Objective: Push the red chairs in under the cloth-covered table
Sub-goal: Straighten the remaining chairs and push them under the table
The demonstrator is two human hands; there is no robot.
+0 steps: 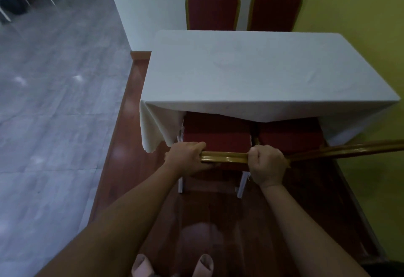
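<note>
Gold-painted metal fills both grips: the left hand [188, 158] and right hand [267, 165] are each curled tight over the top rail of the near-left red cushioned chair [216, 132], one at each end, likely so it pushes straight. Its seat is partly under the white cloth-covered surface [251, 66], the cloth hem draped over it. Beside it stands the near-right red chair [290, 134], similarly tucked. Two more red high-backed chairs [213, 7] face from the far side.

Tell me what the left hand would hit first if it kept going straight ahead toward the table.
Likely the hanging edge of the white tablecloth, just beyond the left hand gripping the chair's gold top rail; depth is hard to judge.
</note>
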